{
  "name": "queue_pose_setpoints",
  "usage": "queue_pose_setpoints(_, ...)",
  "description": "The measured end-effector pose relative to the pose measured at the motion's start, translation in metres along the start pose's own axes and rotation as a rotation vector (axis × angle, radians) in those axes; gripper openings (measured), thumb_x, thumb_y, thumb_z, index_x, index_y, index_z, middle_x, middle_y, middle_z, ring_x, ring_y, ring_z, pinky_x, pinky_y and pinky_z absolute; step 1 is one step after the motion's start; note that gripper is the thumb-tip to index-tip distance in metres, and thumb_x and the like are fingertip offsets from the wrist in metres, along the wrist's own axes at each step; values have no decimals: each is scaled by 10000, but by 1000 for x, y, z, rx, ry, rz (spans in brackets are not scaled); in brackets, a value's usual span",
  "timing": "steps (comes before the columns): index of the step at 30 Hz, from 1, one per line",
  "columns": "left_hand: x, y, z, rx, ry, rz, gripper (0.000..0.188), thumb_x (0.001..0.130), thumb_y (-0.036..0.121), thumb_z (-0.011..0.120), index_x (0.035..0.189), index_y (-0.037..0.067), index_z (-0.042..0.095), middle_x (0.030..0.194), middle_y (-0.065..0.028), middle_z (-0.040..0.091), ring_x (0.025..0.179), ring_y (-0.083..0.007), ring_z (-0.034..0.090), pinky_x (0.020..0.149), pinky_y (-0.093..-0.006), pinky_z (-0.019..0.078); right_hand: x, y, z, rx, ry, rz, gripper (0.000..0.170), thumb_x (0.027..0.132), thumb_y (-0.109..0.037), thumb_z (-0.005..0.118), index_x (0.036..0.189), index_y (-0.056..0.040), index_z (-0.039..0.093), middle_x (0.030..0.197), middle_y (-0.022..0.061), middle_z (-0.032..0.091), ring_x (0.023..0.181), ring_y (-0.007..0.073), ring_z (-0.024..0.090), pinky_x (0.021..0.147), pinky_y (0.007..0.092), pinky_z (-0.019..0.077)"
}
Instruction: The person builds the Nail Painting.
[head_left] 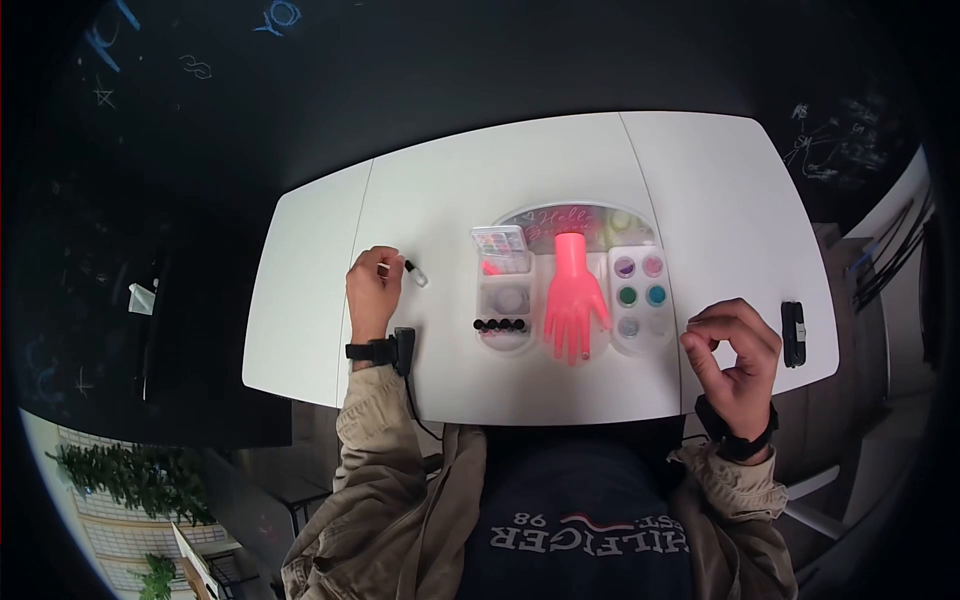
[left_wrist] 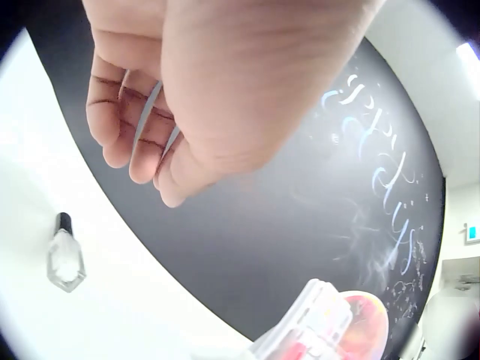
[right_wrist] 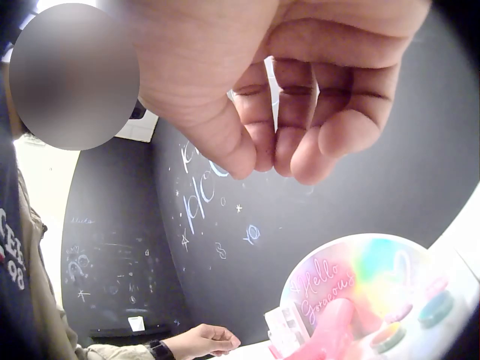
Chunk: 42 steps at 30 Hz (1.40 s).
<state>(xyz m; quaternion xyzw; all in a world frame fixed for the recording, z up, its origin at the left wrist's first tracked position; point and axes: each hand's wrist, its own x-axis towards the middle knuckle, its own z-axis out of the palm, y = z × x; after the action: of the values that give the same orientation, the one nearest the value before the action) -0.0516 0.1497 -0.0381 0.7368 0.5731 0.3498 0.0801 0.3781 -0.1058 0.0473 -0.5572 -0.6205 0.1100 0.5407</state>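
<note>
My left hand (head_left: 374, 295) is over the left part of the white table, fingers loosely bent and holding nothing. Just right of it lies a small clear nail polish bottle (head_left: 418, 277) with a black cap. In the left wrist view that bottle (left_wrist: 66, 262) is apart from the fingers. My right hand (head_left: 740, 360) is raised near the table's right front, its thumb close to the bent fingertips and nothing between them. Between both hands a pink practice hand (head_left: 570, 295) lies on the nail kit, fingers toward me. Several black-capped bottles (head_left: 499, 325) stand in the kit's left side.
Round pots of coloured glitter (head_left: 628, 296) sit in the kit's right tray. Behind the practice hand is a rounded "Hello Gorgeous" panel (head_left: 550, 222). A clear lidded box (head_left: 500, 240) tilts up at left. A black object (head_left: 793, 334) lies by the table's right edge.
</note>
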Motion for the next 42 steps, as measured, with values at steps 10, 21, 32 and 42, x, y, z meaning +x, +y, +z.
queue_pose_setpoints(10, 2, -23, 41, 111, -127, -181, 338, 911, 291, 844, 1074, 6, 766, 813, -114, 776, 718, -272, 750, 708, -400, 609, 0, 1, 3, -4, -11, 3, 106, 890, -13, 879, 915, 13, 779, 932, 104, 758, 749, 153, 681, 667, 282, 529)
queue_pose_setpoints(21, -11, 31, -6, -479, -115, -20, 260, 992, -6, 715, 1251, 0, 731, 925, 9, 643, 795, -81, 635, 707, -224, 541, 1, 4, 1, -11, -15, -9, 105, 893, -8, 874, 925, 17, 778, 932, 106, 756, 749, 158, 678, 672, 285, 531)
queue_pose_setpoints(32, -48, 113, -71, -336, -289, 232, 238, 871, 65, 947, 940, -5, 731, 822, -43, 735, 711, -101, 683, 664, -252, 538, 1, 2, 2, -8, -15, 5, 102, 893, -11, 873, 916, 18, 778, 937, 107, 756, 759, 153, 678, 677, 283, 529)
queue_pose_setpoints(42, -95, 120, -18, -220, -295, 180, 285, 830, 178, 996, 879, 25, 760, 710, -24, 689, 581, -81, 605, 523, -261, 460, 1, 1, 3, -1, -25, 2, 107, 894, -14, 877, 919, 19, 778, 938, 105, 757, 756, 152, 678, 678, 282, 531)
